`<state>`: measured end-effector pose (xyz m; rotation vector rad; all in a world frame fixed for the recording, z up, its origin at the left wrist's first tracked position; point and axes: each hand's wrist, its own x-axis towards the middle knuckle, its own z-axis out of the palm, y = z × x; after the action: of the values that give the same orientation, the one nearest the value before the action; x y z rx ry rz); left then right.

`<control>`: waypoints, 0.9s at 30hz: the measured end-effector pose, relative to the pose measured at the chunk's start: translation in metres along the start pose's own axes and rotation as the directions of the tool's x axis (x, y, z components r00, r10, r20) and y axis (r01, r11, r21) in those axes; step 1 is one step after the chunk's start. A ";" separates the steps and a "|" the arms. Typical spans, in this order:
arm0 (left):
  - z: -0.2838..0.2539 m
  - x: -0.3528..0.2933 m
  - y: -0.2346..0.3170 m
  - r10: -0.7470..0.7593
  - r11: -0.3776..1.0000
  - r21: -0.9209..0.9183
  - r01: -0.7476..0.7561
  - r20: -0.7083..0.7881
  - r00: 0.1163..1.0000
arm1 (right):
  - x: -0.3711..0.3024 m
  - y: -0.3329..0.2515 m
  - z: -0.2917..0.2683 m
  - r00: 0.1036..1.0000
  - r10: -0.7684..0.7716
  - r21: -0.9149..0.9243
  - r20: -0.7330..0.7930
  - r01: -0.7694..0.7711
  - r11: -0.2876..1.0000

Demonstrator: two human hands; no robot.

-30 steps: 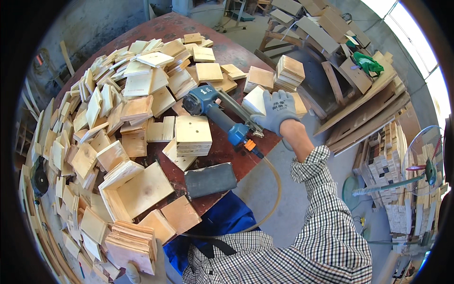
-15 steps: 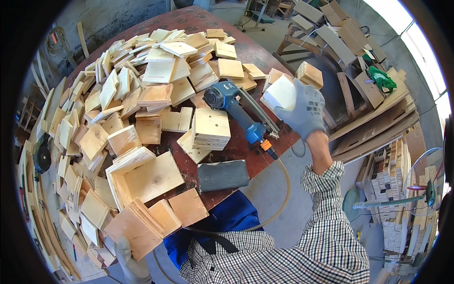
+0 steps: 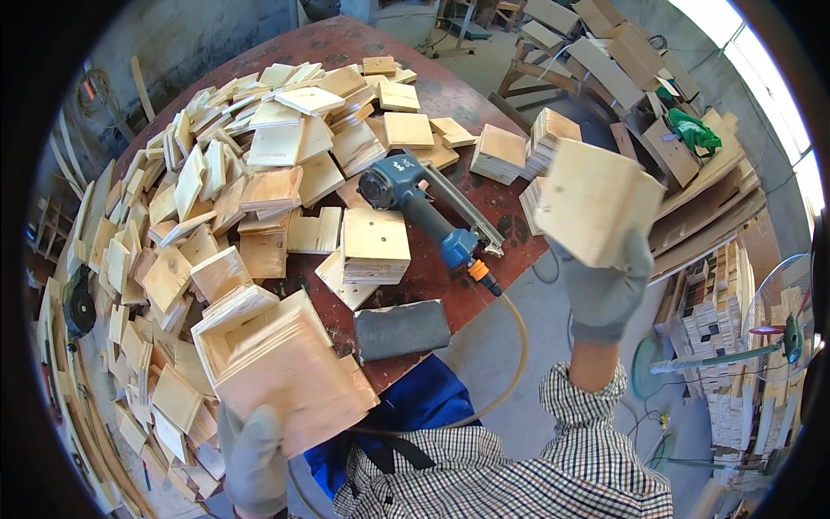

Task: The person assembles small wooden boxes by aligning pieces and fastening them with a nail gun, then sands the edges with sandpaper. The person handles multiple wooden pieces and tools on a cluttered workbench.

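My left hand (image 3: 255,454), in a grey work glove, grips a stack of square plywood pieces (image 3: 290,381) above the near edge of the table, its thumb lying on the face. Behind that stack sits an open-cornered plywood box part (image 3: 226,333), partly covered. At the right, my gloved right hand (image 3: 609,290) holds up more plywood squares (image 3: 596,199), past the table's right edge. Between the hands lie a blue and black pneumatic nail gun (image 3: 424,208), a short stack of squares (image 3: 374,245) and a dark grey block (image 3: 402,329).
A big heap of loose plywood pieces (image 3: 285,130) covers the left of the reddish table (image 3: 462,91). Several neat stacks (image 3: 499,154) stand at its right edge. A hose (image 3: 523,346) runs from the nail gun past my lap. A fan (image 3: 774,333) stands at the right.
My right hand has lifted squares from the stacks at the table's right edge and drawn them right and nearer. My left hand has raised its stack up and inward, over the box part.
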<state>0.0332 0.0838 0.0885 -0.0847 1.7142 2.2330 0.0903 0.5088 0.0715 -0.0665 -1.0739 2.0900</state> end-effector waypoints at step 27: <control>0.354 0.252 -0.092 -0.204 -0.126 0.901 -0.416 0.387 0.899 | -0.080 0.009 -0.107 0.890 -0.088 -0.254 -0.446 -0.032 0.967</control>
<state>-0.1257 0.4954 0.0398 0.8901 2.6218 0.1782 0.1797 0.5256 -0.0266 -0.6347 -1.0302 1.7697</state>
